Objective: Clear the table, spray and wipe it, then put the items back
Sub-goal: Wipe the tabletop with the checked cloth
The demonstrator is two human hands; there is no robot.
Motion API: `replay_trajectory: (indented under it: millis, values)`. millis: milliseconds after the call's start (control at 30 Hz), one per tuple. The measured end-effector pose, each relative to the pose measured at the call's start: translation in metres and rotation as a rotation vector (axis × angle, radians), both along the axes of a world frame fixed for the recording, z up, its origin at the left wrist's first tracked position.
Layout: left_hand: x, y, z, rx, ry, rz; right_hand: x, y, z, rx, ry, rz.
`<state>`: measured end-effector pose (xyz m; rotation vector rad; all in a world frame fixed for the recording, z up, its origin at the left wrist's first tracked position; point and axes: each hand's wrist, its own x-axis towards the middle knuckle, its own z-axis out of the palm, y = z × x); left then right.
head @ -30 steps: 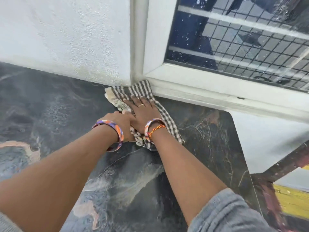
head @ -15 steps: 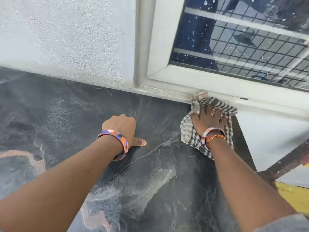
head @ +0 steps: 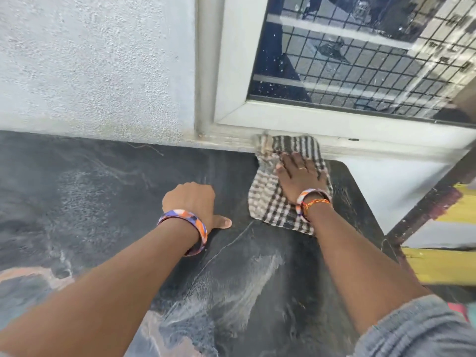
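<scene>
With the left hand [head: 192, 204] curled and empty, bracing on the wet dark table [head: 103, 202], the flat right hand [head: 300, 176] is pressing the checked cloth [head: 270, 199] against the window frame [head: 283, 122], risking snagging there or slipping.

No legible text, label, brand, number or sign is found. The table [head: 103, 202], the checked cloth [head: 270, 202], the two patterned bangles [head: 185, 222] and the window frame [head: 334, 124] carry no readable marking; shapes behind the glass are too blurred to read.
</scene>
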<state>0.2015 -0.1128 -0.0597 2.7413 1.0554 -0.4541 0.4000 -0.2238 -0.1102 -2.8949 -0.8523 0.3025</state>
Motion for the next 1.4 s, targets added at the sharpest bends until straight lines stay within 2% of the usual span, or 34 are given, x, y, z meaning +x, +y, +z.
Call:
replay_trajectory:
  millis: [67, 167, 267, 367, 533, 633, 733, 833, 900, 1000, 1133, 1233, 1300, 1400]
  values:
    - [-0.002, -0.002, 0.001, -0.002, -0.021, -0.017, 0.014, -0.041, 0.004, -0.023, 0.004, -0.247]
    - [-0.005, 0.0, 0.003, -0.023, -0.057, -0.018, 0.001, -0.076, 0.009, -0.052, 0.023, -0.467]
    - [-0.007, 0.0, 0.002, -0.048, -0.104, -0.025, -0.037, -0.09, 0.007, -0.103, 0.02, -0.567]
    - [-0.012, 0.0, 0.001, -0.041, -0.159, -0.07, -0.075, -0.081, 0.004, -0.14, 0.031, -0.535]
    - [-0.035, 0.031, -0.003, -0.243, -0.384, 0.076, -0.094, 0.0, 0.007, -0.153, -0.019, -0.235]
    - [-0.066, 0.051, -0.001, -0.198, -0.51, 0.222, -0.104, 0.078, 0.006, -0.085, -0.062, 0.052]
    - [-0.094, 0.057, 0.001, -0.148, -0.584, 0.387, -0.148, 0.132, 0.001, -0.041, -0.116, 0.432]
    - [-0.107, 0.055, 0.0, -0.148, -0.639, 0.57, -0.194, 0.126, -0.004, -0.002, -0.138, 0.735]
    - [-0.107, 0.045, 0.001, -0.134, -0.629, 0.595, -0.202, 0.093, -0.002, 0.034, -0.102, 0.767]
    - [-0.097, 0.02, 0.004, -0.149, -0.596, 0.511, -0.183, 0.031, 0.005, 0.058, -0.086, 0.518]
    - [-0.072, -0.022, 0.002, -0.217, -0.551, 0.271, -0.129, -0.084, 0.008, -0.04, -0.09, -0.007]
    - [-0.055, -0.045, -0.002, -0.269, -0.529, 0.098, -0.107, -0.179, 0.009, -0.062, -0.008, -0.377]
    - [-0.049, -0.057, -0.002, -0.277, -0.519, 0.01, -0.113, -0.218, 0.012, -0.027, 0.071, -0.522]
    - [-0.053, -0.062, -0.002, -0.273, -0.509, -0.04, -0.131, -0.225, 0.008, -0.006, 0.078, -0.563]
